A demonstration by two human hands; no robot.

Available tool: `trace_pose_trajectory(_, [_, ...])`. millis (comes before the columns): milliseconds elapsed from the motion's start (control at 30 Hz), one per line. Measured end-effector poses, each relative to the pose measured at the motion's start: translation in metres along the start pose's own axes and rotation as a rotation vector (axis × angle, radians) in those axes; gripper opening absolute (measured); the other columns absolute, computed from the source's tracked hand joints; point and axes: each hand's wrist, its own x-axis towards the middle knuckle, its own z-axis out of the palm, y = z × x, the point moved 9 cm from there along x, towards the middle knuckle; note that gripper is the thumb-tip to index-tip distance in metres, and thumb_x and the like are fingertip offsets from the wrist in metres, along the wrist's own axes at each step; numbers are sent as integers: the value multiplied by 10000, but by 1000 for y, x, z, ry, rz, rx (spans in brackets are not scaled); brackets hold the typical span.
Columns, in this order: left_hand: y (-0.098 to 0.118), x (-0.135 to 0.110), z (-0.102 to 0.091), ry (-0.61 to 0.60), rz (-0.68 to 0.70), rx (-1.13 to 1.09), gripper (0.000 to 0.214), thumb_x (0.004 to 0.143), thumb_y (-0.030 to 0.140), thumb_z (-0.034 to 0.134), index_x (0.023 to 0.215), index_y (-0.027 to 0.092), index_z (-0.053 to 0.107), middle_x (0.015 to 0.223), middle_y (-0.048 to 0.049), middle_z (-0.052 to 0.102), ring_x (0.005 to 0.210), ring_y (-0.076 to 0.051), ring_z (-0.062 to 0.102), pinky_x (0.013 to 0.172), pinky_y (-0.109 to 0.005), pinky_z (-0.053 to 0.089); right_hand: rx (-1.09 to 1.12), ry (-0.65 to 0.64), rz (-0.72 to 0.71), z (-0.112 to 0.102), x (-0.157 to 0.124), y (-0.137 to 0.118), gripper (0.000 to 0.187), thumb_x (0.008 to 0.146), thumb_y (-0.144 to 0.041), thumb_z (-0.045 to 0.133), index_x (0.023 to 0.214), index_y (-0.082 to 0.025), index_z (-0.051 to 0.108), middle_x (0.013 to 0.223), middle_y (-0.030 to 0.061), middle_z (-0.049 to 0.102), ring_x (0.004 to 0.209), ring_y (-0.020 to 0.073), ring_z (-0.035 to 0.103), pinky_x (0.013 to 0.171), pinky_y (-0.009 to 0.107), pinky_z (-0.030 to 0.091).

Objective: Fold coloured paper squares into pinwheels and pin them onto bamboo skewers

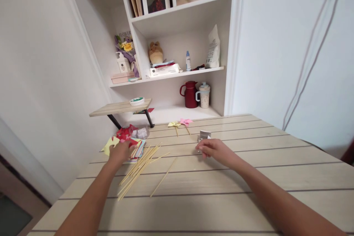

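My left hand [121,152] reaches over a pile of coloured paper sheets [140,149], its fingers apart and touching or just above the top. Red and yellow paper show around the fingertips, partly hidden by the hand. My right hand [217,150] is low over the table with thumb and fingers pinched together; whatever is between them is too small to make out. Just behind it stands a small silvery-grey container [205,135]. Thin wooden sticks [142,166] lie in a loose bundle to the right of my left hand. A single stick [163,177] lies apart from them.
Two paper pinwheels, one yellow [174,124] and one pink [186,121], lie at the table's back. A small raised stand [121,107] holds a round tape-like disc [137,101]. Behind are a red jug [190,94], a cup [204,96] and white shelves [177,16].
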Motion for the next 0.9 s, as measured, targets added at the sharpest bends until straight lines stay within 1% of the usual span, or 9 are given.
trace_pose_trajectory(67, [0, -2, 7, -49, 36, -15, 346, 911, 399, 524, 1101, 157, 682, 1073, -174, 733, 1019, -347, 650, 864, -452, 437, -4, 0, -3, 0, 0, -1, 285, 895, -424, 526, 825, -203, 694, 677, 26, 678, 654, 191, 591, 637, 307, 398])
trace_pose_trajectory(200, [1, -1, 8, -54, 76, -40, 391, 890, 337, 560, 1249, 189, 606, 1140, -142, 722, 1058, -301, 656, 796, -338, 455, 2, -12, -11, 3, 1, -1, 271, 895, -412, 522, 821, -205, 679, 687, 26, 677, 665, 195, 596, 647, 309, 396])
trace_pose_trajectory(300, [2, 2, 6, -32, 86, -50, 438, 871, 318, 579, 1296, 213, 572, 1159, -126, 718, 1072, -285, 659, 790, -312, 452, 4, -19, -5, 5, 2, 2, 273, 898, -406, 512, 816, -204, 675, 672, 26, 672, 653, 194, 578, 655, 314, 395])
trace_pose_trajectory(433, [5, 3, 6, 15, 107, -46, 371, 866, 235, 547, 1230, 222, 619, 1139, -121, 721, 1045, -276, 663, 784, -310, 440, -1, -14, -3, 4, 2, 3, 275, 901, -404, 504, 849, -205, 687, 676, 26, 673, 661, 197, 574, 665, 317, 402])
trace_pose_trajectory(600, [9, 0, 10, 59, 124, -62, 428, 853, 203, 549, 1278, 215, 589, 1001, -78, 741, 923, -238, 671, 748, -291, 434, -29, -6, -10, 2, 1, 0, 262, 897, -390, 504, 846, -210, 687, 682, 27, 679, 678, 205, 594, 678, 321, 414])
trace_pose_trajectory(700, [8, -4, 5, 116, 96, -59, 357, 913, 255, 484, 1237, 191, 621, 1058, -108, 718, 1004, -254, 645, 824, -321, 438, -44, 0, -14, 1, 0, -3, 264, 893, -395, 504, 826, -212, 681, 684, 30, 682, 688, 211, 605, 687, 325, 421])
trace_pose_trajectory(800, [0, -8, -1, 193, 29, -21, 380, 960, 346, 416, 1226, 190, 638, 1304, -172, 609, 1239, -326, 514, 973, -431, 385, -50, -4, -17, 2, 0, -5, 273, 890, -408, 505, 806, -210, 675, 677, 30, 679, 680, 210, 601, 683, 325, 422])
trace_pose_trajectory(867, [-4, -9, 4, 172, 1, 10, 395, 944, 387, 454, 1253, 210, 626, 1404, -184, 540, 1299, -363, 456, 986, -490, 372, -47, -11, -17, 3, 0, -4, 275, 891, -410, 505, 811, -209, 674, 674, 27, 678, 670, 207, 596, 678, 324, 418])
trace_pose_trajectory(900, [-6, -9, 8, 142, 3, 17, 396, 932, 397, 480, 1255, 219, 623, 1403, -180, 548, 1289, -363, 472, 971, -487, 385, -44, -14, -16, 3, 1, -3, 274, 893, -408, 504, 817, -208, 675, 672, 26, 678, 665, 205, 595, 673, 322, 415])
